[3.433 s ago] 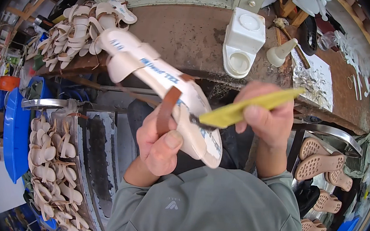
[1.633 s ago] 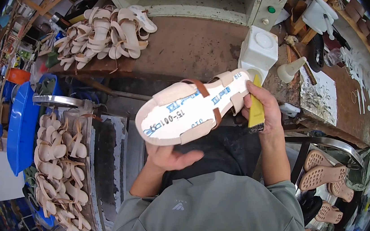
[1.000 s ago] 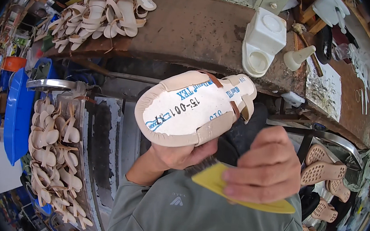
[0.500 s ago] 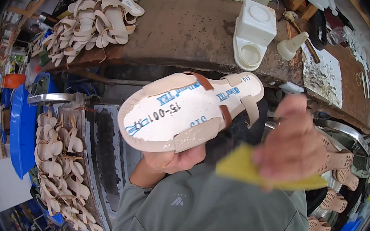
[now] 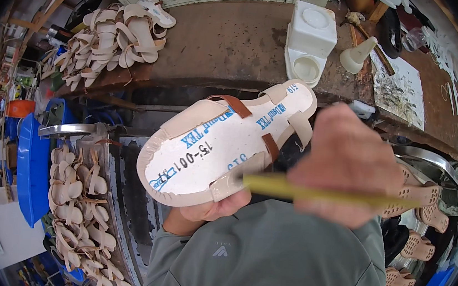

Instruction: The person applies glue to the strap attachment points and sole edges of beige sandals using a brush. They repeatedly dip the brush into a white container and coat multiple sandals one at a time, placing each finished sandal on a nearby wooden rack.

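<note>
Left hand [image 5: 212,208] under a cream sandal upper [image 5: 223,142], fingers wrapped on its lower edge, sole side turned up with blue print showing. Sandal tilted, toe end low toward the person's left, heel end raised toward the workbench edge [image 5: 235,85]. 2 brown straps across it, 1 near the middle of the upper rim, 1 at the lower rim close to the right hand.

Right hand [image 5: 347,164] blurred, fingers closed on a flat yellow strip-like tool [image 5: 318,194]; tip of the tool touching the sandal's lower edge just beside the left fingers. Exact kind of tool not clear through the blur.

Sandal held above the lap, in front of the grey-green shirt [image 5: 272,265], short of the brown workbench. On the bench, just beyond the heel end, a white plastic container [image 5: 312,40] with a round opening, and a white cone-shaped nozzle [image 5: 358,53] beside it. Pile of finished cream sandals [image 5: 114,39] at the bench's far left, well apart from the hands.

To the person's left, a metal rack [image 5: 75,194] full of cream sandal uppers, a blue tub [image 5: 29,161] further out. To the right, tan soles [image 5: 419,219] stacked on a metal tray, near the right hand. Open room mainly between the sandal's toe end and the rack.
</note>
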The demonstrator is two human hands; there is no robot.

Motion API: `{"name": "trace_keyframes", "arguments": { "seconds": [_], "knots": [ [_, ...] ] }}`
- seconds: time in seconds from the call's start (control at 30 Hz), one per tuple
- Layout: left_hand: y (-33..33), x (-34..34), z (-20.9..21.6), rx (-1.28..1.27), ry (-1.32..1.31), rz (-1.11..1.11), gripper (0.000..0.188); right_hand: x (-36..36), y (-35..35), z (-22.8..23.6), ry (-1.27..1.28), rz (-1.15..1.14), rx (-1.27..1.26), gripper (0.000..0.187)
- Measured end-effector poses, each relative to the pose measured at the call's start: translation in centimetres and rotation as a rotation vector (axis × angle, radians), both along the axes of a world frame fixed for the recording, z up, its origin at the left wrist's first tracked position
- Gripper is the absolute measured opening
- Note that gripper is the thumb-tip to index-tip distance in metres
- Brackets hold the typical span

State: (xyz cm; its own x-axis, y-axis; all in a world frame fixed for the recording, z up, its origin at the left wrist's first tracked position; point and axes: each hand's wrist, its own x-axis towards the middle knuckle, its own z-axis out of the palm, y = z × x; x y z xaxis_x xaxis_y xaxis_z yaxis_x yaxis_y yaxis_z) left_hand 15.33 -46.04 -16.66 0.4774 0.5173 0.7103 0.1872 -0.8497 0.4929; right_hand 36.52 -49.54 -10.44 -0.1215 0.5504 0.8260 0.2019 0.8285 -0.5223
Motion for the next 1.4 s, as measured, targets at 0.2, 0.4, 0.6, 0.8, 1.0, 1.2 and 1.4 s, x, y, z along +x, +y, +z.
{"name": "trace_keyframes", "arguments": {
  "seconds": [0.2, 0.4, 0.6, 0.8, 1.0, 1.2, 1.4],
  "knots": [
    [-0.2, 0.0, 0.7, -0.142, -0.025, -0.013, 0.043, -1.0, 0.5, 0.7, -0.047, 0.016, 0.016, 0.017],
    [0.2, 0.9, 0.9, -0.004, -0.129, 0.160, 0.034, -0.5, 0.4, -0.5, -0.050, 0.016, 0.050, 0.019],
    [0.6, 0.7, 1.1, -0.043, -0.132, 0.135, 0.033, -0.2, 0.5, -0.8, 0.049, 0.104, 0.013, 0.015],
    [1.2, 0.1, -0.7, -0.258, -0.298, -0.005, 0.034, 2.0, 0.2, -0.1, 0.195, 0.357, -0.179, 0.018],
    [0.7, 0.1, -1.4, -0.307, -0.379, 0.009, 0.033, 1.0, 0.7, -2.0, 0.076, -0.030, -0.072, 0.028],
    [0.9, -0.1, -2.6, -0.212, -0.521, 0.121, 0.030, 0.9, -0.6, -2.2, -0.166, -0.094, 0.249, 0.021],
    [0.4, 0.1, -1.5, -0.303, -0.498, 0.047, 0.029, 1.8, -1.0, -1.2, -0.241, 0.051, 0.211, 0.020]
  ]
}}
